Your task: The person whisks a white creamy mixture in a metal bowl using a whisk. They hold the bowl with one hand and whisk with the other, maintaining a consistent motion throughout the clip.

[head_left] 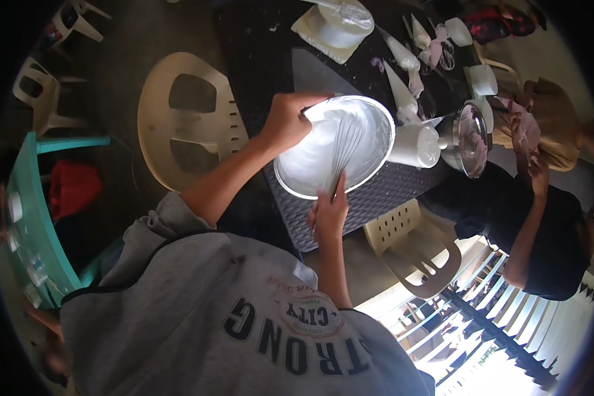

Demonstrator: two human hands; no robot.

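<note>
Where wire whisk (342,156) dips, round bowl (391,123) gleams.

Beige plastic chair (150,119) stands left of dark table (251,53); second beige chair (393,228) near right. Teal table (48,228) at left edge carries small white items (15,206); red bundle (74,188) just beside it. Filled piping bags (402,96) lie far right. Co-worker in dark top (551,237) right; person in brown top (553,125) farther. Bright slatted window (472,323) near right.
</note>
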